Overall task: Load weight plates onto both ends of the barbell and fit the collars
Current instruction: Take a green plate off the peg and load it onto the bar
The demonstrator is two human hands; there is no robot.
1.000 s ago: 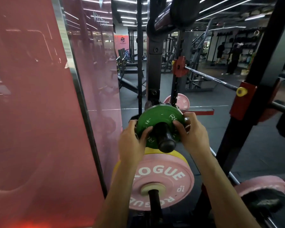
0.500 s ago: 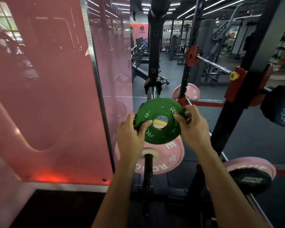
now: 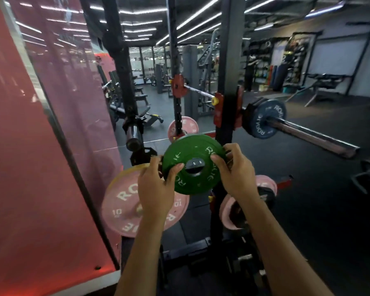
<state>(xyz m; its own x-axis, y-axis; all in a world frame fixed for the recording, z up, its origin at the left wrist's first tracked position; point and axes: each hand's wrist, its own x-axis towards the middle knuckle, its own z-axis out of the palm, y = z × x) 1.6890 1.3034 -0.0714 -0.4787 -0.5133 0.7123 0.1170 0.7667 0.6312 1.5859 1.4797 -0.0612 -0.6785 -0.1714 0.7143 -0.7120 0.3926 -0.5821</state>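
I hold a small green weight plate (image 3: 192, 163) upright in front of me, free of any peg. My left hand (image 3: 156, 186) grips its left rim and my right hand (image 3: 235, 169) grips its right rim. To the right, the barbell (image 3: 314, 135) rests in the rack's red hooks, its bare sleeve pointing towards me. A dark blue plate (image 3: 265, 118) sits on that sleeve against black plates. No collar shows on the sleeve.
A large pink plate (image 3: 120, 206) with a yellow one behind it hangs on a low storage peg at left. More pink plates (image 3: 229, 210) sit on pegs by the black rack upright (image 3: 229, 60). An empty storage peg (image 3: 134, 137) sticks out. A red mirrored wall (image 3: 30, 146) stands close at left.
I have pulled the green plate off the storage peg and carried it to the right. My view has swung right, bringing the barbell's loaded sleeve into sight.
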